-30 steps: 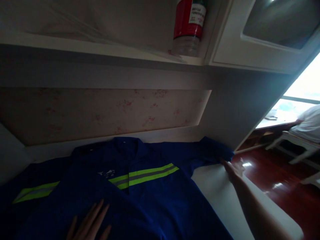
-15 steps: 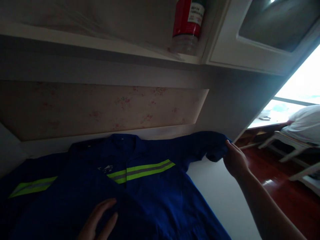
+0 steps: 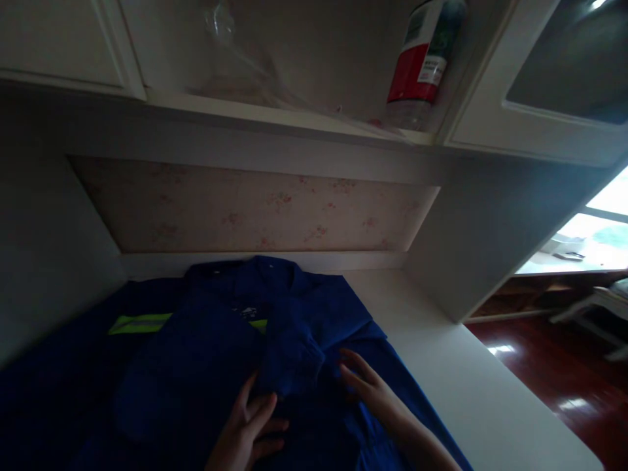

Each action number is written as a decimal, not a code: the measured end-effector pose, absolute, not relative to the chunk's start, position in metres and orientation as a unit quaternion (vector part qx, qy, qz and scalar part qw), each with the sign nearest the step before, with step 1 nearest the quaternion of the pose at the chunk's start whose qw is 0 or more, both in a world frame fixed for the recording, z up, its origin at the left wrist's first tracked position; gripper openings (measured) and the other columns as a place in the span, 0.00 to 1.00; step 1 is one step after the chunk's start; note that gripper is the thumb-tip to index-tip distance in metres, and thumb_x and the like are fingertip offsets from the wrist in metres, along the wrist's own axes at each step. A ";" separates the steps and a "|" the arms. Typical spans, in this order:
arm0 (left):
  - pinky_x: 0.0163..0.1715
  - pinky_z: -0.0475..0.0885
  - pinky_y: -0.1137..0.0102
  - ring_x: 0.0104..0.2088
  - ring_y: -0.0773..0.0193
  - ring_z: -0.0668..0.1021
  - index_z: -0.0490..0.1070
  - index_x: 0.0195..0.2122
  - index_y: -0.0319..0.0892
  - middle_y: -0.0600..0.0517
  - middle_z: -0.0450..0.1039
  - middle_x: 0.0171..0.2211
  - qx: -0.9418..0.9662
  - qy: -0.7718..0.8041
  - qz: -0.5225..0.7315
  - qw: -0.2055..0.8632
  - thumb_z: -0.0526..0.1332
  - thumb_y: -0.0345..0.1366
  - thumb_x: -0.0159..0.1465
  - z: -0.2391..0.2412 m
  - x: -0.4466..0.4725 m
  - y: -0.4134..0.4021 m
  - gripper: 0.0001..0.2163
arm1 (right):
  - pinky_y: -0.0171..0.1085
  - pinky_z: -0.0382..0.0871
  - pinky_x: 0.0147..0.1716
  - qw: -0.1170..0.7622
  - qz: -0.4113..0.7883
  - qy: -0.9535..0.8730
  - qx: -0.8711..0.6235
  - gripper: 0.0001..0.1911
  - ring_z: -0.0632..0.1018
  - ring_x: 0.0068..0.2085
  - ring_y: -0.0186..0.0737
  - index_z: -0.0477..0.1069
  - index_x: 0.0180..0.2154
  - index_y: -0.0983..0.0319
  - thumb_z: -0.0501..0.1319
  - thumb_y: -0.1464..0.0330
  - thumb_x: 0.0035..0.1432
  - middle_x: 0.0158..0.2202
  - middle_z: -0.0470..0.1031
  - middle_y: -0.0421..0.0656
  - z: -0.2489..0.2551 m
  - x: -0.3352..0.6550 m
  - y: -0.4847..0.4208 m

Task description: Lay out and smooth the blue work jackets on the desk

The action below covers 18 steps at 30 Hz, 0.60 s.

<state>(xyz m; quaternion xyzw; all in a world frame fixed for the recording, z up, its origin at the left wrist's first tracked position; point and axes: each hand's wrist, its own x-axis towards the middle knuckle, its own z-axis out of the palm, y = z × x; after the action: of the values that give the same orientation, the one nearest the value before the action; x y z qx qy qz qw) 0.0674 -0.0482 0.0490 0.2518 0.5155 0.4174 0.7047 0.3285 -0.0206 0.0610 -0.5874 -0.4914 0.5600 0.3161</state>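
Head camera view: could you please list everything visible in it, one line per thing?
jacket: one, dark blue with a yellow-green reflective stripe, spread on the white surface, right sleeve folded over the chest
white surface: one, under the jacket
bottle: one, clear with red label, on the shelf above
plastic wrap: one, clear, on the shelf, left of the bottle
floral panel: one, pale pink, behind the jacket
floor: red-brown, at right
left hand: flat on the jacket
right hand: on the folded sleeve
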 end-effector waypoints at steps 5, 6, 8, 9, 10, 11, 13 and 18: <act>0.33 0.73 0.66 0.34 0.60 0.80 0.54 0.62 0.43 0.43 0.76 0.45 0.252 0.494 0.409 0.725 0.65 0.53 0.56 0.042 0.068 -0.048 0.37 | 0.40 0.69 0.46 0.368 0.622 -0.502 -0.476 0.29 0.75 0.42 0.40 0.67 0.54 0.61 0.64 0.53 0.55 0.43 0.75 0.43 0.071 0.276 -0.007; 0.33 0.73 0.66 0.34 0.61 0.80 0.56 0.61 0.42 0.43 0.76 0.44 0.262 0.484 0.404 0.731 0.65 0.54 0.55 0.042 0.068 -0.049 0.37 | 0.39 0.69 0.43 0.388 0.587 -0.521 -0.484 0.23 0.75 0.40 0.40 0.71 0.47 0.62 0.64 0.54 0.55 0.38 0.75 0.42 0.080 0.269 -0.006; 0.35 0.74 0.65 0.33 0.61 0.80 0.62 0.58 0.41 0.43 0.77 0.43 0.287 0.457 0.382 0.750 0.67 0.55 0.53 0.041 0.066 -0.054 0.36 | 0.37 0.68 0.36 0.427 0.463 -0.575 -0.523 0.16 0.72 0.36 0.39 0.72 0.35 0.61 0.64 0.55 0.55 0.34 0.71 0.42 0.104 0.265 -0.005; 0.36 0.74 0.64 0.33 0.60 0.80 0.65 0.57 0.42 0.43 0.77 0.43 0.302 0.445 0.366 0.760 0.67 0.56 0.53 0.040 0.064 -0.057 0.35 | 0.37 0.67 0.34 0.441 0.397 -0.609 -0.526 0.14 0.71 0.35 0.39 0.71 0.32 0.61 0.63 0.56 0.56 0.33 0.70 0.42 0.119 0.265 -0.007; 0.38 0.75 0.63 0.34 0.60 0.80 0.66 0.56 0.43 0.43 0.77 0.44 0.315 0.435 0.354 0.766 0.66 0.56 0.53 0.038 0.061 -0.060 0.33 | 0.37 0.66 0.35 0.441 0.348 -0.653 -0.508 0.13 0.71 0.36 0.39 0.72 0.32 0.60 0.63 0.57 0.58 0.34 0.70 0.42 0.134 0.266 -0.011; 0.39 0.75 0.61 0.35 0.59 0.81 0.68 0.55 0.46 0.43 0.77 0.46 0.325 0.432 0.349 0.766 0.65 0.58 0.54 0.036 0.057 -0.063 0.32 | 0.38 0.67 0.38 0.420 0.324 -0.703 -0.474 0.11 0.72 0.38 0.40 0.73 0.35 0.59 0.62 0.58 0.59 0.36 0.70 0.43 0.149 0.267 -0.015; 0.39 0.75 0.57 0.39 0.53 0.81 0.69 0.55 0.51 0.44 0.76 0.48 0.331 0.443 0.356 0.753 0.58 0.62 0.57 0.031 0.044 -0.070 0.30 | 0.39 0.67 0.45 0.304 0.334 -0.806 -0.382 0.13 0.73 0.44 0.42 0.75 0.44 0.56 0.62 0.59 0.59 0.42 0.73 0.44 0.174 0.265 -0.027; 0.49 0.72 0.48 0.56 0.46 0.73 0.68 0.56 0.53 0.44 0.75 0.52 0.329 0.512 0.397 0.687 0.43 0.67 0.59 0.025 -0.003 -0.092 0.34 | 0.47 0.57 0.60 0.052 0.473 -0.864 -0.167 0.19 0.70 0.58 0.44 0.66 0.58 0.45 0.51 0.61 0.67 0.58 0.70 0.39 0.166 0.248 -0.053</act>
<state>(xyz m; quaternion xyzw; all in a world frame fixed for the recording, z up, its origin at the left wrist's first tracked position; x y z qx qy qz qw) -0.0033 -0.0922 0.0253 0.3291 0.5120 0.3966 0.6872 0.2485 -0.0528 0.1661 -0.1669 -0.8638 0.4726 0.0517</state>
